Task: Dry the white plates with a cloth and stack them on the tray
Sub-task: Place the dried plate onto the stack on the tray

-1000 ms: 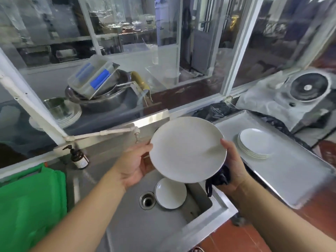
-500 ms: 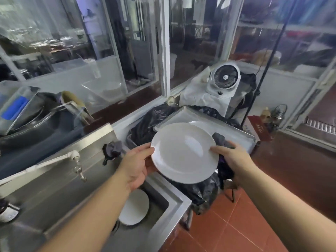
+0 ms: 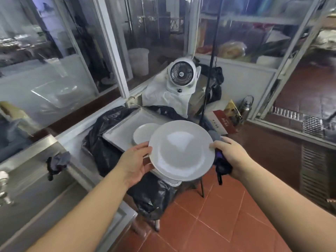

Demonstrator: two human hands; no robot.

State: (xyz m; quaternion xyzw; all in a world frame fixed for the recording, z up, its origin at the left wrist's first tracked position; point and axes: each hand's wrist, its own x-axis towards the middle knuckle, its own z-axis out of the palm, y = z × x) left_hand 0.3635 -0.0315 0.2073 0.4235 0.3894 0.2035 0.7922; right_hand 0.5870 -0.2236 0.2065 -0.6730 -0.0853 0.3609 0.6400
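Observation:
I hold a large white plate [image 3: 181, 150] in front of me, over the near end of the metal tray [image 3: 120, 130]. My left hand [image 3: 135, 161] grips the plate's left rim, thumb on top. My right hand [image 3: 230, 154] grips the right rim together with a dark cloth [image 3: 221, 166], which hangs bunched under the plate's edge. A stack of smaller white plates [image 3: 143, 132] sits on the tray, partly hidden behind the held plate.
The tray rests on black plastic bags [image 3: 101, 142]. The steel sink [image 3: 34, 188] lies at lower left with a dark rag [image 3: 58, 161] on its rim. A white fan [image 3: 181, 75] stands behind the tray. Red tiled floor [image 3: 218, 215] lies below right.
My view has swung right, from the sink to the tray. The plate, held by both hands, has travelled from above the sink to above the tray's near end.

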